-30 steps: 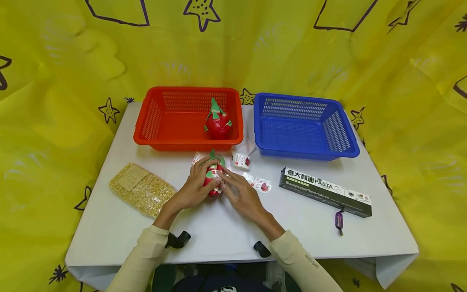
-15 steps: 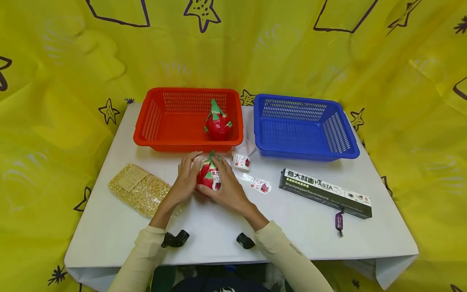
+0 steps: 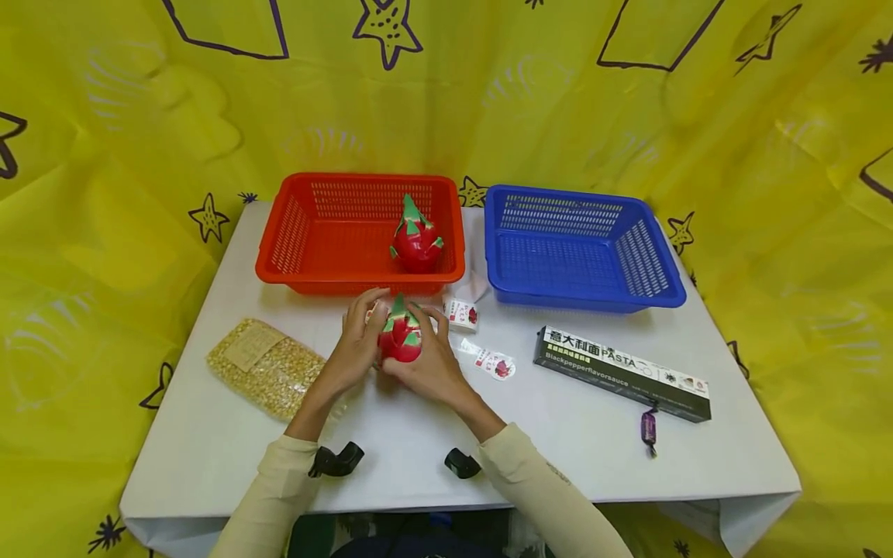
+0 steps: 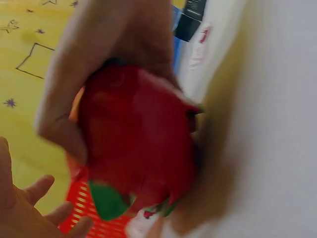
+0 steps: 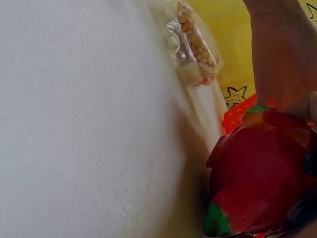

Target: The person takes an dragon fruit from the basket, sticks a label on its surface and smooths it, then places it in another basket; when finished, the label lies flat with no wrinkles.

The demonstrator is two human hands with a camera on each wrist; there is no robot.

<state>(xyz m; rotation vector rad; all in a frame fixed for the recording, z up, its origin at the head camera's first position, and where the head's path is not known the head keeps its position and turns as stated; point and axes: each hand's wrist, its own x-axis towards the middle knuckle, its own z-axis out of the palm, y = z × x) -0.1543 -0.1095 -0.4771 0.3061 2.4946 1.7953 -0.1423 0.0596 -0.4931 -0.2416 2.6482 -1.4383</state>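
If my right hand (image 3: pixel 431 363), gripping the dragon fruit (image 3: pixel 401 339), slackens, the fruit may roll past my spread-fingered left hand (image 3: pixel 352 350) along the tabletop (image 3: pixel 586 446).

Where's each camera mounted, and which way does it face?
Head: on the person's head, looking forward and down at the table; left hand, right hand and sleeves show.
Left wrist: on that wrist, image rolled sideways, facing the held dragon fruit; right hand at top, left hand's fingers lower left.
Right wrist: on that wrist, rolled oppositely, facing the same fruit; left hand at top.
Shared: both wrist views catch that fruit and the red basket.
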